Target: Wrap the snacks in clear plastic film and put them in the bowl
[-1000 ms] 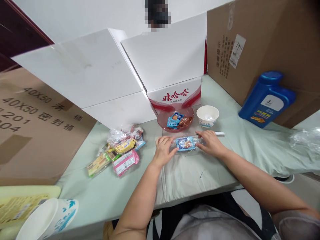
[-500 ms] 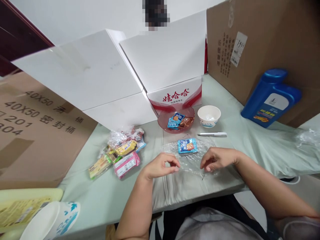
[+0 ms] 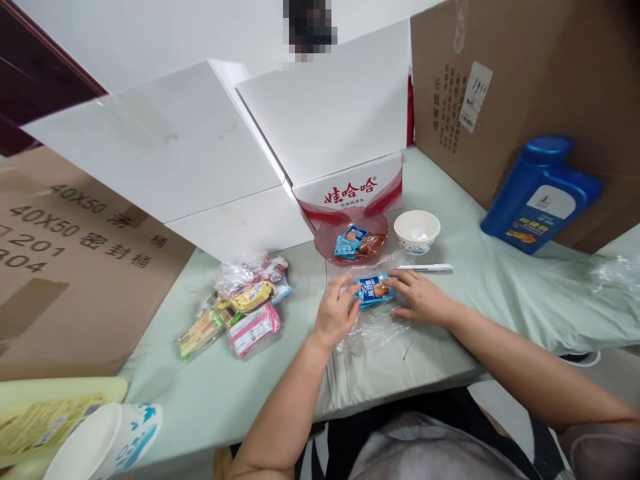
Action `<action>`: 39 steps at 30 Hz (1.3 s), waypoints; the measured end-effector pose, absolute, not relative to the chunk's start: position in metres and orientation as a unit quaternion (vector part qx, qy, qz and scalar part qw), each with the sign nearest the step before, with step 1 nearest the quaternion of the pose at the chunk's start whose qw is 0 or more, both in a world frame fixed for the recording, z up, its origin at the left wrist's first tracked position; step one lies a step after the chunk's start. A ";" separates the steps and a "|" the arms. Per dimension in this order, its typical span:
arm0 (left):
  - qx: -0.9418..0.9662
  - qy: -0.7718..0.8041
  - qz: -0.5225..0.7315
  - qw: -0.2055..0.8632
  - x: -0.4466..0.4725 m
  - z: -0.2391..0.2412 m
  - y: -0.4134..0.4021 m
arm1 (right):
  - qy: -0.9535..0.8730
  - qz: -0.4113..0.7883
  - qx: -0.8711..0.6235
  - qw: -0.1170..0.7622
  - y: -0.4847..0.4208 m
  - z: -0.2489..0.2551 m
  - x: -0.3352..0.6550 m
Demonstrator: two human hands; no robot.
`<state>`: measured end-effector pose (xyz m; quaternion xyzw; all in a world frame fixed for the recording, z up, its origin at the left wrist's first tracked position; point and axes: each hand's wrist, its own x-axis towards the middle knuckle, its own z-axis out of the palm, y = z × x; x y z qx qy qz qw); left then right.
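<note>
A small stack of blue snack packets [image 3: 374,289] lies on a sheet of clear plastic wrap [image 3: 375,332] in front of me. At its left end, the bent fingers and thumb of my left hand [image 3: 336,312] grip the packets. My right hand [image 3: 419,297] holds the opposite end, its fingertips over the top edge and its thumb lower down. The contact points under the fingers are partly hidden. Just behind, a pinkish glass bowl [image 3: 324,252] contains blue packets and a brown one. A white pen [image 3: 434,268] lies beyond my right fingers.
Wrapped snacks [image 3: 253,300] are heaped left of my forearm. A paper bowl [image 3: 417,230] stands behind the pen, and a blue bottle [image 3: 540,193] at right. Cartons [image 3: 330,113] line the back. Another paper bowl [image 3: 135,433] and a yellow container [image 3: 45,413] sit at near left.
Both hands have moved forward and inward, from above the near part of the plastic wrap to the two ends of the blue packets. The wrap has shifted and crumpled.
</note>
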<state>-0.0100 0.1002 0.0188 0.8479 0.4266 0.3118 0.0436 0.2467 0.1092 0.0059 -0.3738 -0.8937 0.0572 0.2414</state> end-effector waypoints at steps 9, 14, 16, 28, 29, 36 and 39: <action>0.874 0.413 0.220 0.130 0.006 -0.011 0.112 | -0.864 0.023 -0.460 0.201 0.103 0.007 0.242; 0.812 0.441 0.307 0.226 -0.011 -0.001 0.114 | -0.865 0.036 -0.458 0.199 0.111 0.003 0.248; 0.731 0.483 0.374 0.305 -0.019 0.000 0.115 | -0.868 0.056 -0.456 0.187 0.112 0.002 0.250; 0.574 0.527 0.512 0.361 -0.027 0.060 0.170 | -0.872 0.079 -0.457 0.159 0.114 0.008 0.249; 0.578 0.533 0.508 0.352 -0.025 0.070 0.182 | -0.872 0.081 -0.455 0.161 0.115 0.007 0.250; 0.620 0.573 0.505 0.180 0.003 0.108 0.206 | -0.874 0.084 -0.447 0.172 0.114 0.005 0.252; 0.767 0.498 0.397 0.071 0.018 0.089 0.157 | -0.874 0.079 -0.447 0.173 0.113 0.005 0.251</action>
